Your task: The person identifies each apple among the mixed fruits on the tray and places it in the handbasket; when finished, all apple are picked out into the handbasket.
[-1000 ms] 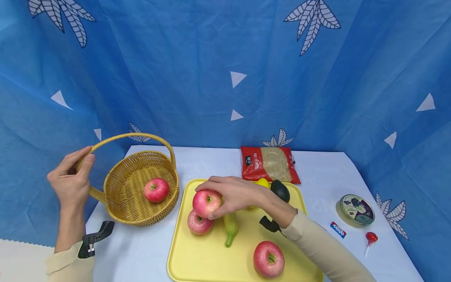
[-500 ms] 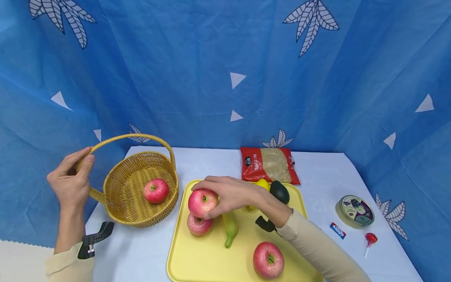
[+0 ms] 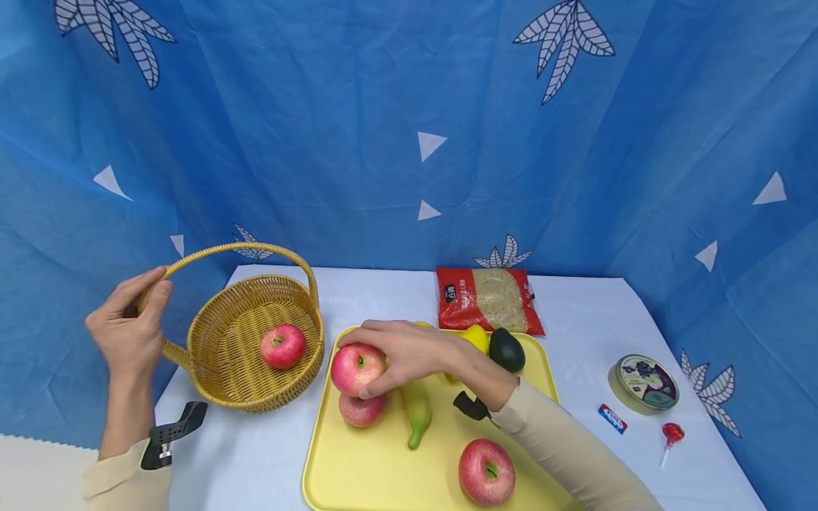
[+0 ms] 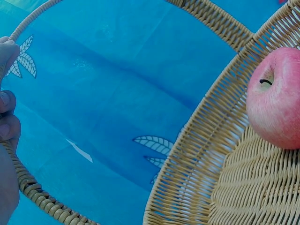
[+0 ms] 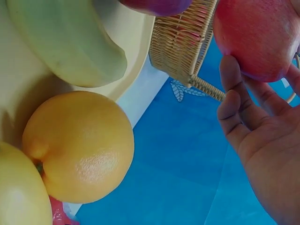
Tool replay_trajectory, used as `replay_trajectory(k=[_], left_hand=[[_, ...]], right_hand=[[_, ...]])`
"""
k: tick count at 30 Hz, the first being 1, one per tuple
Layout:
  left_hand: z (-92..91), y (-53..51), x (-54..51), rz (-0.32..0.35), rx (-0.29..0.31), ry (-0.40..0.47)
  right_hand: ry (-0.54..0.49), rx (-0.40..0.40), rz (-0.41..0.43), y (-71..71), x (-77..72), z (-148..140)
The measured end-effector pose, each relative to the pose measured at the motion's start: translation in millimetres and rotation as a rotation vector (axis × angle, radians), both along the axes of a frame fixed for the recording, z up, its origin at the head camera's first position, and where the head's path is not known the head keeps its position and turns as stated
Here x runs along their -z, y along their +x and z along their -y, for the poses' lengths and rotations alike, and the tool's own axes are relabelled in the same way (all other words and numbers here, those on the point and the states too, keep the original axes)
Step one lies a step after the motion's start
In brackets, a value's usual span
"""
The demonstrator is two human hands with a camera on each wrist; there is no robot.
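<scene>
My left hand [image 3: 131,319] grips the arched handle of a wicker basket [image 3: 246,348]. One red apple [image 3: 283,346] lies inside the basket; it also shows at the right of the left wrist view. Over the tray's left side, my right hand [image 3: 409,351] holds a second apple [image 3: 358,370] between fingers and thumb. Below that held apple in the head view sits another apple [image 3: 362,411], partly covered. A banana [image 3: 418,419] lies beside it, its upper end hidden by the hand. In the right wrist view, the fingers curve about the held apple.
The yellow tray [image 3: 371,468] also bears a front apple [image 3: 487,472], a dark green avocado [image 3: 507,349], a yellow fruit [image 3: 475,336] and an orange [image 5: 79,145]. Around it are a red bag [image 3: 492,301], a round tin [image 3: 644,383], a small blue-and-red packet [image 3: 613,419] and a lollipop [image 3: 673,431].
Carrying its apple, my right hand has shifted a little left, toward the basket. My left hand and the basket stay where they were.
</scene>
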State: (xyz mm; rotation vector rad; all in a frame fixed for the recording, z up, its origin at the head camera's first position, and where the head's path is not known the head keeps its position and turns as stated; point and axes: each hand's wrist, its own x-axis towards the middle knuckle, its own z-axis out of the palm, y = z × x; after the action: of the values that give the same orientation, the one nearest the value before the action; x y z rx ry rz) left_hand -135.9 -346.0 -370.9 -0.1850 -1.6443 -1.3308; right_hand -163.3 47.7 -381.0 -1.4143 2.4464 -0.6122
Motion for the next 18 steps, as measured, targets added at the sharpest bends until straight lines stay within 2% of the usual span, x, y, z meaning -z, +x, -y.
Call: replay_trajectory(k=[9,18], left_hand=[[-0.2,-0.1,0.0,-0.006,0.007,-0.002],[0.6,0.0,0.5,0.004,-0.003,-0.003]], right_hand=[[-0.012,-0.029,0.033,-0.9,1.2,9.7],[-0.032,-0.061,0.025,-2.8,1.7,19.5]])
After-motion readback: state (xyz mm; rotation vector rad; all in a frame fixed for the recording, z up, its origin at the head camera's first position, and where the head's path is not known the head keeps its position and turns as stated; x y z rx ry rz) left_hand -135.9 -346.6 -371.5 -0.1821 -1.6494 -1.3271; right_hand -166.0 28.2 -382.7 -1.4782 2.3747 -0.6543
